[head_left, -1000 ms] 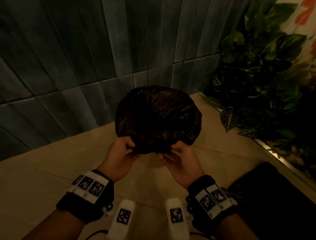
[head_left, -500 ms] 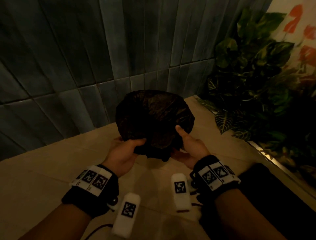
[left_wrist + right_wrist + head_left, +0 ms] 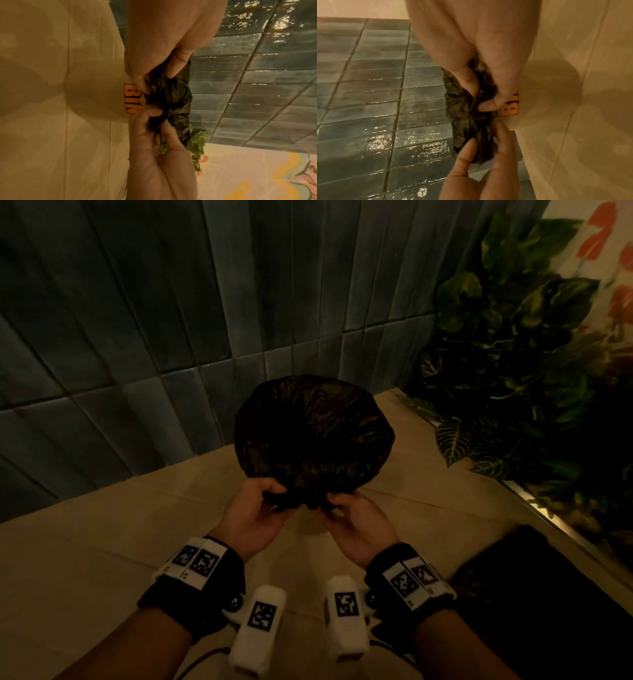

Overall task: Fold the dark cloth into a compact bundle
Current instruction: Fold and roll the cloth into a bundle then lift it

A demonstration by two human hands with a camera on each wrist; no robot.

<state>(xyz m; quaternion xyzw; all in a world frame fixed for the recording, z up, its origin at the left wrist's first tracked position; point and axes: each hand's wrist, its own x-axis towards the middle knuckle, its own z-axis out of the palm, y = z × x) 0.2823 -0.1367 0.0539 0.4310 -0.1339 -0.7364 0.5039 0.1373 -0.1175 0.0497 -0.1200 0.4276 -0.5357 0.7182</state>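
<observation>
Against the blue-grey tiled wall (image 3: pixel 171 337) and over the beige tiled surface (image 3: pixel 85 559), the dark cloth (image 3: pixel 313 436) was held up in the air as a rounded dome, its gathered lower edge bunched between both hands; compared with half a second earlier the right thumb no longer lay up along the cloth's side but had come down to the bottom hem, and the left hand had shifted from cupping the underside to pinching the hem, so both grips sat closer together at the bunch; the dome itself stayed much the same shape and place. Left hand (image 3: pixel 251 517) pinched the gathered edge with thumb and curled fingers (image 3: pixel 178 63); right hand (image 3: pixel 356 525) did the same from the other side, its fingers (image 3: pixel 469 82) tucked into the folds. Leafy plants (image 3: pixel 513 354) stood at the right, well apart from the cloth; a dark mass (image 3: pixel 548 594) at lower right was cut off by the frame and too dim to identify. An orange label (image 3: pixel 131 98) on the surface was partly hidden behind fingers and cloth in both wrist views, only "BIN" readable; the cloth's far side and inner folds were lost in shadow; low light blurred the wrist views.
</observation>
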